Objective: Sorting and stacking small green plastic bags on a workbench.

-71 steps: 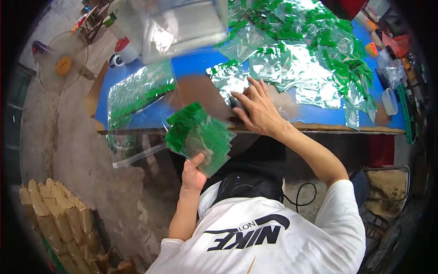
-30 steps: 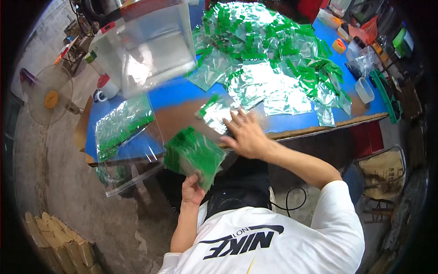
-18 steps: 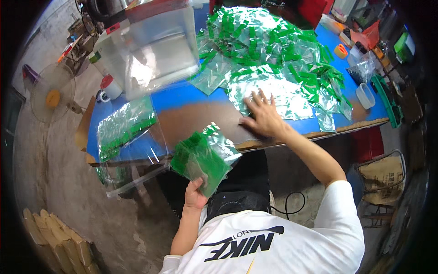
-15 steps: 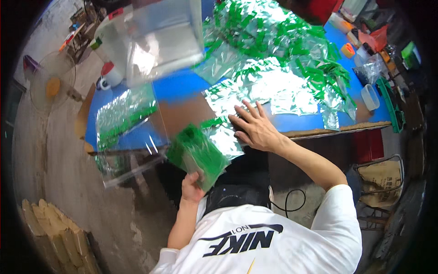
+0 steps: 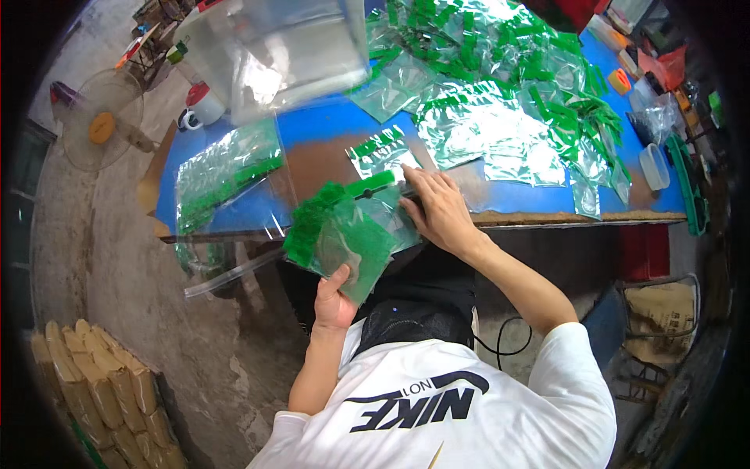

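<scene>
**Left hand [image 5: 336,299] grips a stack [image 5: 355,248] of green and clear bags**

The left hand, just below the middle of the frame, is closed on the stack's lower corner, its thumb lying over the top face. The stack is fanned and tilted, in front of the table's near edge. The right hand [image 5: 443,202], at the centre, has its fingers bent and its thumb apart from them. It is at the right edge of a loose bag [image 5: 397,216], whose green strip reaches over to the stack; whether the fingers pinch this bag cannot be told. Just above, near the right fingertips, another bag [image 5: 383,150] lies on a brown patch of the blue table [image 5: 312,123].

A big pile [image 5: 500,59] of similar bags fills the upper middle and upper right. Left of centre, a large clear pouch [image 5: 230,173] holds more of them, its near end hanging past the table edge. Clear sheeting [image 5: 308,66] stands above it, with a red-topped bottle [image 5: 207,105] beside that. At the right lie an orange roll [image 5: 619,81] and a clear tub [image 5: 653,167].

Off the table, a fan [image 5: 101,127] stands at upper left, brown packets [image 5: 101,375] are stacked at lower left, and a black cable [image 5: 500,348] loops right of the white shirt [image 5: 437,399].
</scene>
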